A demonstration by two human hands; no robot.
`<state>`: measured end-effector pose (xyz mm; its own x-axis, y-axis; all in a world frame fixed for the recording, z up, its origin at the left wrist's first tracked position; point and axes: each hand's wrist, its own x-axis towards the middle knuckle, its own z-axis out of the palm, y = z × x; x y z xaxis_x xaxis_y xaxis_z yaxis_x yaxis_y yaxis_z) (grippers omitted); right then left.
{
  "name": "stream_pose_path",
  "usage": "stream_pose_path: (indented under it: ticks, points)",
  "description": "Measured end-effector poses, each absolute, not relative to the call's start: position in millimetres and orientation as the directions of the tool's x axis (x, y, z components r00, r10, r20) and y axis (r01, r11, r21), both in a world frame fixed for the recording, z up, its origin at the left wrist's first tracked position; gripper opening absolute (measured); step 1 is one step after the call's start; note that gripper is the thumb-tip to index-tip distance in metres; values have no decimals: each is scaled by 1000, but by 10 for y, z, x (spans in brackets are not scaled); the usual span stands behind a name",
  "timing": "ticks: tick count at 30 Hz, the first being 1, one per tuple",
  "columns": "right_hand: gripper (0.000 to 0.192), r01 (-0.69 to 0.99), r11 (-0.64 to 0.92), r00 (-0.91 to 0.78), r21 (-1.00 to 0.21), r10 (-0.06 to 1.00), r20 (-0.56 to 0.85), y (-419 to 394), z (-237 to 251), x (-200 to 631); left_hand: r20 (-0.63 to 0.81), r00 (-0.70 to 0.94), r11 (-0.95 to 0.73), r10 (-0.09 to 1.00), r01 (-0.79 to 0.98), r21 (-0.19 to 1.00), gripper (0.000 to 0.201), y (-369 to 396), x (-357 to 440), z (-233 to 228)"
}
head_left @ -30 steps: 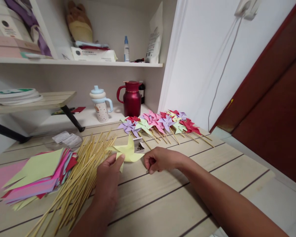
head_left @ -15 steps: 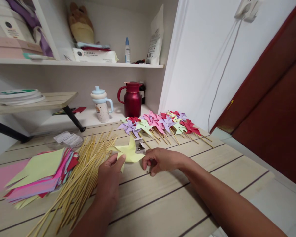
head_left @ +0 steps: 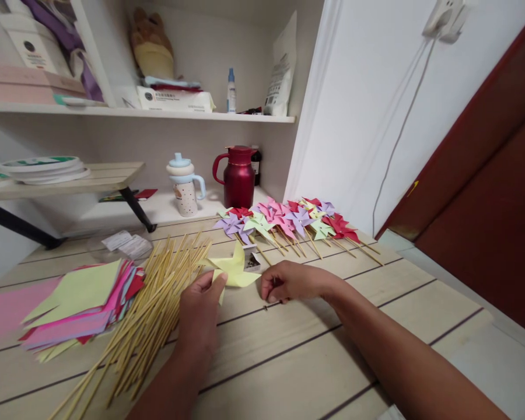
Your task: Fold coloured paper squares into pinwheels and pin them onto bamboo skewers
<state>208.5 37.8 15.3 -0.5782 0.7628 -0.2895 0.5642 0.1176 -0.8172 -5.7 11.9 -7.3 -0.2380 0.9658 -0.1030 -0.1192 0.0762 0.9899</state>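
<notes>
Head view: at the far left of the wooden bench (head_left: 289, 373) lies a fanned stack of coloured paper squares (head_left: 76, 306), pink, green and red. Just to its right spreads a loose bundle of bamboo sticks (head_left: 153, 315), running from the near edge up toward the middle of the bench. The left hand (head_left: 200, 312) rests on the bench beside the sticks, its fingers (head_left: 219, 282) pinched narrow on the near edge of a folded yellow paper pinwheel (head_left: 235, 270), which lies flat at mid-bench. Touching the far side of that pinwheel is a small open box of pins (head_left: 252, 261). To the right, the right hand (head_left: 291, 282) sits low on the bench with its fingers curled closed; a thin dark pin (head_left: 266, 307) lies on the bench just beneath the fingertips, and I cannot tell whether they grip it. Behind both hands, a row of finished pinwheels (head_left: 289, 221) on sticks lies near the wall. Farther back stand a spouted cup (head_left: 184, 185) and a red jug (head_left: 238, 177).
</notes>
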Motion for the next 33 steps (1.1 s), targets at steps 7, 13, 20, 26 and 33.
stream_pose_path:
  ticks: [7,13,20,26,33]
  points:
    - [9,515,116,-384,-849,917,-108,400,122,1994,-66,-194,33,979,-167,985,24,147,-60,-134]
    - [22,457,295,-126,-839,955,268,338,318,1724,-71,-189,23,979,-241,970,23,161,-41,-109]
    - [41,373,359,-148,-856,933,327,263,300,1620,-103,-73,72,992,-345,936,37,87,-48,-19]
    - [20,369,380,-218,-848,923,318,261,252,1614,-89,-5,82,996,-334,939,36,-18,24,53]
    - [24,147,265,-190,-953,953,236,262,211,1622,-153,12,145,988,-403,903,41,3,28,56]
